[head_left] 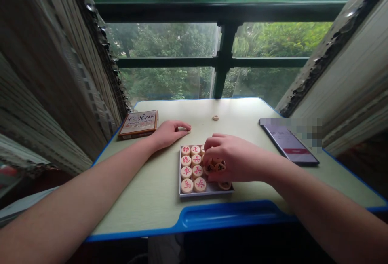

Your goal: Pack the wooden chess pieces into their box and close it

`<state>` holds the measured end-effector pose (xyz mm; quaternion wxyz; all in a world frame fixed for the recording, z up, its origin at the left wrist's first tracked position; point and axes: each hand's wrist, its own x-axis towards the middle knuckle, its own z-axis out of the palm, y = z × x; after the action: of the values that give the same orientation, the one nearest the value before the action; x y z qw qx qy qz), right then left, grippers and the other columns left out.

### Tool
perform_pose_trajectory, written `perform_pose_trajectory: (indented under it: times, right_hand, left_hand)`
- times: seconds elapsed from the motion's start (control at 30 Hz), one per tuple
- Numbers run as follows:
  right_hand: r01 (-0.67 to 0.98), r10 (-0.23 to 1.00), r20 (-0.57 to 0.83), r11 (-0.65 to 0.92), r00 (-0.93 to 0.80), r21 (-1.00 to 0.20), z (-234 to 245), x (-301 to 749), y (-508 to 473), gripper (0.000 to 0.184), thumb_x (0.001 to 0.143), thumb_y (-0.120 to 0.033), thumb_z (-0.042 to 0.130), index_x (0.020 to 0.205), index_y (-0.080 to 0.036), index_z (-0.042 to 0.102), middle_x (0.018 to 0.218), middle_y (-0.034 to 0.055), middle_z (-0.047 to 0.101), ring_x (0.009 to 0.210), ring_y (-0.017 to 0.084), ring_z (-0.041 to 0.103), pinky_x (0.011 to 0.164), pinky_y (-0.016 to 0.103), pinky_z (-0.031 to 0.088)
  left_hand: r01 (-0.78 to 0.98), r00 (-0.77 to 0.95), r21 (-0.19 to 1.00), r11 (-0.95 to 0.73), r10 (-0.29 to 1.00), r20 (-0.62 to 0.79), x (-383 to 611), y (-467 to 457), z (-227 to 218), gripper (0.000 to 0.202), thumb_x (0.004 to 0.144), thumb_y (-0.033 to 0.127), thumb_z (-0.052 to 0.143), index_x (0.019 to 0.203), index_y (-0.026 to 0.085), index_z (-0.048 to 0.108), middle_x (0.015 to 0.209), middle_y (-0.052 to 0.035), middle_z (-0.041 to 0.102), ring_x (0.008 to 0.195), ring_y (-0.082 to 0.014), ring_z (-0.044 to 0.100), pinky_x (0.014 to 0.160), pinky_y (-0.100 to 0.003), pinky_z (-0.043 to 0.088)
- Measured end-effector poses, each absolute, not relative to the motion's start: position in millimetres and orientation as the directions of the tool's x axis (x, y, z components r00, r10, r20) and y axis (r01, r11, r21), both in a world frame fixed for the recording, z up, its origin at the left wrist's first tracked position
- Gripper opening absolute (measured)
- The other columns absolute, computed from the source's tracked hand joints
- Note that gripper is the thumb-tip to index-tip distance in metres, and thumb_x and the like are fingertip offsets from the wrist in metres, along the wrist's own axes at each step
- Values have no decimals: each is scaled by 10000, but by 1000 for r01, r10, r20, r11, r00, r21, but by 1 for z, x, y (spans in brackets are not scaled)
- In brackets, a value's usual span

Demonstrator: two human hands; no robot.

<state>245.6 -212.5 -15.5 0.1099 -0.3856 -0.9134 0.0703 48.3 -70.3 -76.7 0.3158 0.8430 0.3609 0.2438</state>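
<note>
A shallow grey tray near the table's front edge holds several round wooden chess pieces with red characters, laid in rows on its left side. My right hand rests over the tray's right half, fingers curled and pinching at black-marked pieces there. My left hand lies on the table behind the tray, fingers closed over a single wooden piece at its fingertips. One more loose piece lies farther back on the table.
The table is pale green with a blue rim and a blue groove along its front. A flat game box lid sits at the back left. A phone lies at the right. Window and blinds stand behind.
</note>
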Motion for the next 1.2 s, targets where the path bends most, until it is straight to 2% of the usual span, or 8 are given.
perform_pose_trajectory:
  times: [0.13,0.27,0.47,0.67,0.93,1.03,1.1,1.2]
  right_hand:
    - [689,727,159,685,-668,-235,-14,246,-213,187,701,-313,743,849,-199,730,890,68,632,767,162,539,691,282,425]
    - [655,707,180,704,-684,-274,-8,247,-216,99,747,-201,661,807,-203,740,854,61,622,736,144,530,697,275,423]
    - [636,679,90,719,-728,-279,-5,246,-217,114,702,-147,655,655,-210,737,723,37,599,664,133,490,640,265,401]
    - [623,670,85,723,-737,-300,-8,247,-213,146,720,-143,640,709,-224,761,701,30,614,659,132,498,650,264,398]
    - [604,659,98,730,-745,-318,-9,247,-211,168,718,-116,617,712,-212,755,677,31,623,648,132,510,670,269,413]
    - [589,661,140,730,-737,-346,-10,248,-210,200,723,-92,584,753,-200,750,693,37,636,663,135,533,659,263,424]
    - [610,691,208,714,-692,-344,-12,250,-208,209,738,-96,561,789,-186,743,708,44,648,672,139,550,643,259,428]
    - [702,762,325,645,-560,-302,-18,255,-200,190,761,-123,548,791,-166,730,705,53,655,652,141,559,619,262,425]
  left_hand:
    - [457,618,711,-534,766,178,48,-71,-77,280,768,371,590,937,189,719,1086,-42,707,999,-201,631,885,-300,487]
    - [472,608,702,-533,773,179,48,-72,-77,286,770,380,593,946,192,718,1081,-41,708,987,-199,635,893,-302,484]
    - [492,607,686,-536,776,171,48,-73,-76,306,771,399,588,957,193,718,1076,-34,710,931,-186,639,845,-285,499]
    - [501,611,675,-542,774,169,48,-73,-75,303,776,370,580,977,186,712,1081,-31,708,866,-167,636,856,-280,486]
    - [507,613,660,-555,770,176,48,-76,-73,306,772,371,571,962,179,715,1061,-36,712,792,-156,621,785,-275,496]
    - [521,590,650,-553,783,194,49,-78,-71,294,769,383,590,939,180,716,987,-34,725,720,-139,603,723,-263,490]
    - [503,559,665,-552,795,237,50,-81,-69,324,767,385,605,999,174,691,967,-42,722,665,-119,581,671,-253,481]
    - [404,510,704,-584,782,357,52,-87,-63,410,760,337,631,1129,160,604,1036,-70,697,671,-101,573,637,-238,474]
